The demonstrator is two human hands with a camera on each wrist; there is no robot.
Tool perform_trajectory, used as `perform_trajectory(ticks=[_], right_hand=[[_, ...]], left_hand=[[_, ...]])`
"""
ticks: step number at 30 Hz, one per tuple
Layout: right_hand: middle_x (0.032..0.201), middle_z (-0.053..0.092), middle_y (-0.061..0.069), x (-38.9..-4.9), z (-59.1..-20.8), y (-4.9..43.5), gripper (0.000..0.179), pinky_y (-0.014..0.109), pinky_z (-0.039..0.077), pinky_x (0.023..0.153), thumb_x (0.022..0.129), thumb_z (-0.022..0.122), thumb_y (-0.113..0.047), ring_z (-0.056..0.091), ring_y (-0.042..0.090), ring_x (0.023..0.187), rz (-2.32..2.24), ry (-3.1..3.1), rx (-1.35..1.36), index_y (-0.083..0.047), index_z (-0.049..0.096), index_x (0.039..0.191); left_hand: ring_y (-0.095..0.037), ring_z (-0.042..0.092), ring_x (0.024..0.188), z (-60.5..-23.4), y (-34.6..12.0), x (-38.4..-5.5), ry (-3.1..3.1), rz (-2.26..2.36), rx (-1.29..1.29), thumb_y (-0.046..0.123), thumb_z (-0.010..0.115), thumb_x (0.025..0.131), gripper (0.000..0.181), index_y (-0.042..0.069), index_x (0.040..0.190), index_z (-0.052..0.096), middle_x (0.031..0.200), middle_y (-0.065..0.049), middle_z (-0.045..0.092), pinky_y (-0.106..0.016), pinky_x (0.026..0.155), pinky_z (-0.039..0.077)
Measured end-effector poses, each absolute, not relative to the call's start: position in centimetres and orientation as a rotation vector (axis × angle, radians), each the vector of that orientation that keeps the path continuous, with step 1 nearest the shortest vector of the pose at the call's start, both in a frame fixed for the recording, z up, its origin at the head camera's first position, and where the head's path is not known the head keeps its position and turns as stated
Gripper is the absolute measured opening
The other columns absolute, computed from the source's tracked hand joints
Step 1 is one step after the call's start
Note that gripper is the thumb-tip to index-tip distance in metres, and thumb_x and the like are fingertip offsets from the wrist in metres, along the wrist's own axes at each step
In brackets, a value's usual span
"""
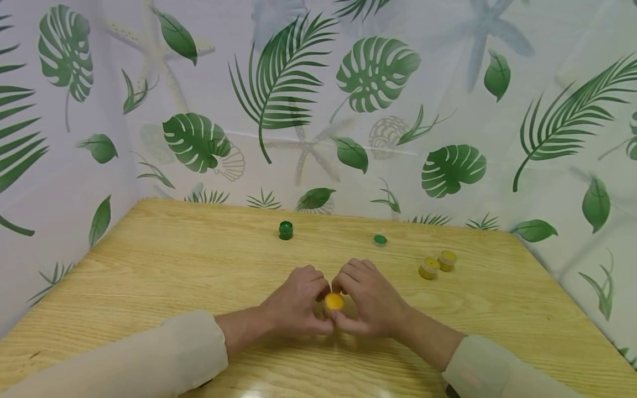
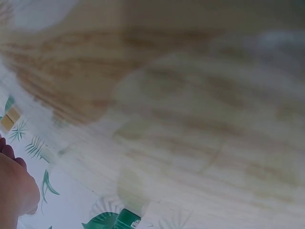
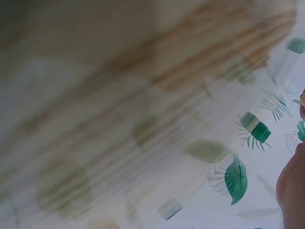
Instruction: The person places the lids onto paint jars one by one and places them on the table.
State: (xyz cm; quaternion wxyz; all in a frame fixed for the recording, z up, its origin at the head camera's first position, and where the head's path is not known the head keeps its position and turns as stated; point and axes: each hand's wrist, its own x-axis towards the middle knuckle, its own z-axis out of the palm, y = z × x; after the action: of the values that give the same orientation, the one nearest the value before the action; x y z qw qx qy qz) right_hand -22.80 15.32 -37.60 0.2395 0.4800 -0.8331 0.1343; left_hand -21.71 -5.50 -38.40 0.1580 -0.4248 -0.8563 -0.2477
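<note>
Near the middle of the table, both hands meet around a small paint jar [image 1: 334,302] with an orange-yellow top. My left hand [image 1: 300,303] grips its left side, fingers bent and thumb at the near edge. From the other side my right hand [image 1: 370,301] holds it with curled fingers, thumb close to the left thumb. The jar's lower part is mostly hidden by the fingers. Only part of the left hand [image 2: 18,188] shows in the left wrist view, and part of the right hand [image 3: 293,191] in the right wrist view.
A green paint jar [image 1: 286,230] stands uncapped at the back, with a green lid [image 1: 380,240] to its right. Two yellow paint jars, a nearer one [image 1: 429,268] and a farther one [image 1: 447,261], sit side by side at the right. A leaf-patterned sheet [image 1: 308,110] hangs behind the wooden table [image 1: 199,260].
</note>
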Motion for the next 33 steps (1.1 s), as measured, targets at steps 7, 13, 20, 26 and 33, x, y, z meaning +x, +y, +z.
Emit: perform_trajectory(ticks=[7,13,20,26,33], right_hand=[[0.079,0.048,-0.008,-22.73,-37.60,15.21,0.025,0.027,0.033,0.073,0.078,0.068,-0.039,0.042,0.009,0.078,0.345,-2.274,1.307,-0.018,0.055,0.085],[0.077,0.046,-0.009,-22.68,-37.66,15.30,0.027,0.027,0.033,0.072,0.080,0.068,-0.042,0.041,0.009,0.077,0.332,-2.281,1.293,-0.019,0.054,0.083],[0.070,0.042,-0.011,-22.69,-37.74,15.31,0.039,0.026,0.030,0.070,0.090,0.058,-0.056,0.038,0.007,0.072,0.329,-2.306,1.285,-0.021,0.049,0.075],[0.076,0.048,-0.009,-22.64,-37.69,15.26,0.040,0.026,0.033,0.072,0.090,0.058,-0.059,0.040,0.008,0.076,0.354,-2.342,1.266,-0.020,0.054,0.083],[0.087,0.054,-0.008,-22.52,-37.49,15.20,0.027,0.028,0.035,0.076,0.080,0.068,-0.040,0.045,0.008,0.083,0.395,-2.330,1.294,-0.019,0.061,0.095]], left_hand=[[-0.007,0.040,0.071,-38.68,-5.51,-21.76,-2.411,-0.676,-1.223,0.030,0.079,0.069,0.024,0.015,0.076,0.061,0.069,0.007,0.052,-0.020,0.069,0.032],[-0.007,0.040,0.071,-38.71,-5.45,-21.72,-2.416,-0.674,-1.225,0.030,0.079,0.068,0.024,0.015,0.077,0.062,0.070,0.007,0.052,-0.020,0.070,0.032],[-0.007,0.039,0.073,-38.63,-5.46,-21.62,-2.443,-0.673,-1.239,0.033,0.080,0.069,0.027,0.016,0.080,0.063,0.073,0.009,0.052,-0.022,0.073,0.034],[-0.007,0.041,0.074,-38.45,-5.56,-21.62,-2.461,-0.663,-1.215,0.033,0.081,0.068,0.029,0.014,0.083,0.065,0.074,0.006,0.055,-0.022,0.072,0.036],[-0.007,0.041,0.072,-38.25,-5.62,-21.60,-2.466,-0.673,-1.183,0.033,0.078,0.072,0.026,0.013,0.081,0.065,0.071,0.007,0.054,-0.021,0.071,0.035]])
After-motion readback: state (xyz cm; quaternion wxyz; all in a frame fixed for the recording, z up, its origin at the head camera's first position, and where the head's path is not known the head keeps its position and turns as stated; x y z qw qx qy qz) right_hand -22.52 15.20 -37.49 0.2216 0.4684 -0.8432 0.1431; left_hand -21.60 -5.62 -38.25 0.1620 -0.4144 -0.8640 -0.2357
